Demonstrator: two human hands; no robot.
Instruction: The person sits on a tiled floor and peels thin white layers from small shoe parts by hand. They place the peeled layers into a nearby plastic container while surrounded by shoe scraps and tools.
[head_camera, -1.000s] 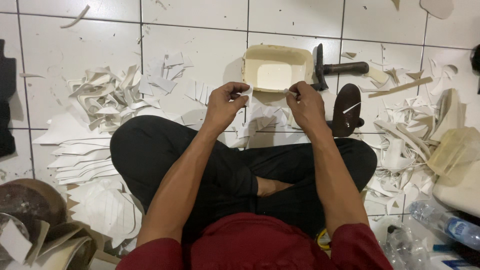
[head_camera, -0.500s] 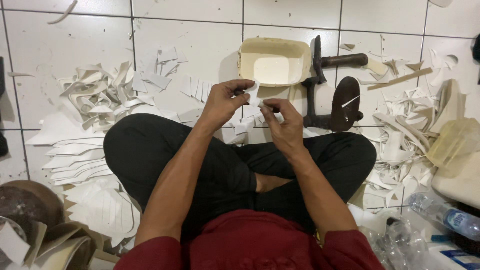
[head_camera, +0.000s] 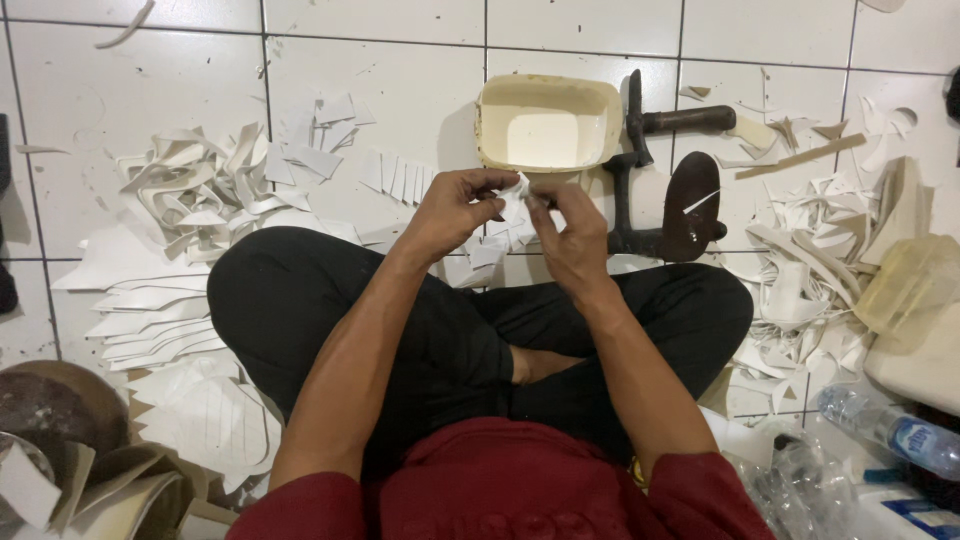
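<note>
Floor (head_camera: 400, 60): white tiles, dark grout, littered left and right with pale offcuts.
Legs (head_camera: 330, 300): crossed, in black trousers, filling the near middle.
Left heap (head_camera: 190, 190): curled white strips and flat cut shapes, stacked far left of the knee.
Right heap (head_camera: 820, 260): more white trimmings, spread out to the right past the other knee.
Tub (head_camera: 545, 125): cream, rectangular, open, nothing visible inside, just beyond the hands.
Iron stand (head_camera: 665, 200): dark metal, foot-shaped plate on the right, straight handle pointing away, beside the tub.
Bottle (head_camera: 890, 430): clear plastic, lying near right.
Left hand (head_camera: 455, 210): fingers curled, pinching 1 edge of the small white piece.
Right hand (head_camera: 570, 225): closed in tight, thumb and fingertips gripping the other edge of the same bit.
Small white piece (head_camera: 520, 190): held between both hands, in the air above the lap, short of the tub.
Change: 1 second back, hands apart with the piece stretched between them; half a second back, right hand swinging in; now both together, fingertips nearly touching.
Meaning: piece looks folded or gathered up, so fine finger work under way, not yet let go.
Small scraps (head_camera: 480, 255): a few white chips on the tiles just under the hands.
</note>
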